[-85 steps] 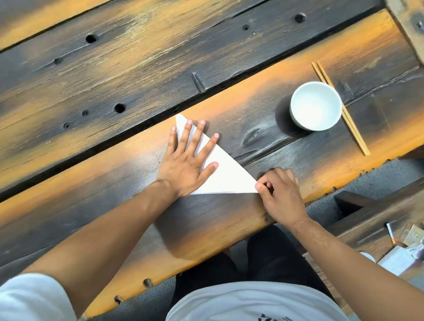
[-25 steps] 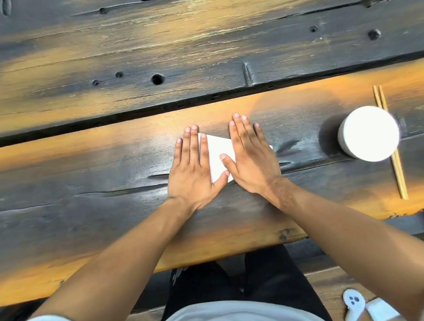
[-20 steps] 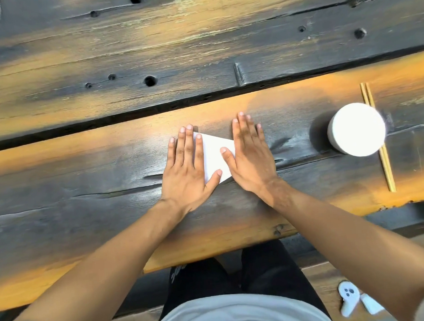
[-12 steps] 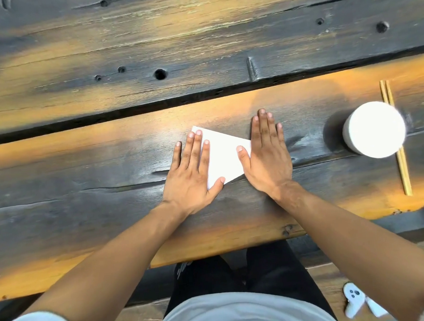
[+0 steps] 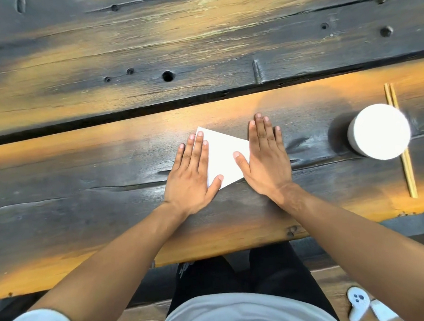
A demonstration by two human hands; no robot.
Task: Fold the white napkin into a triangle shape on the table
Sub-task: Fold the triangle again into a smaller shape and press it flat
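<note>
The folded white paper napkin (image 5: 223, 159) lies flat on the near plank of the dark, orange-streaked wooden table (image 5: 107, 166), right in front of the person. One sharp corner points up and to the left, away from the body, and the visible far edge slopes down toward the right; the rest is hidden under hands, so I can't tell the full outline. It looks plain, smooth and crisp. The left hand (image 5: 191, 176) presses its left side with straight fingers, and the right hand (image 5: 265, 160) lies flat on its right side, fingers straight too.
</note>
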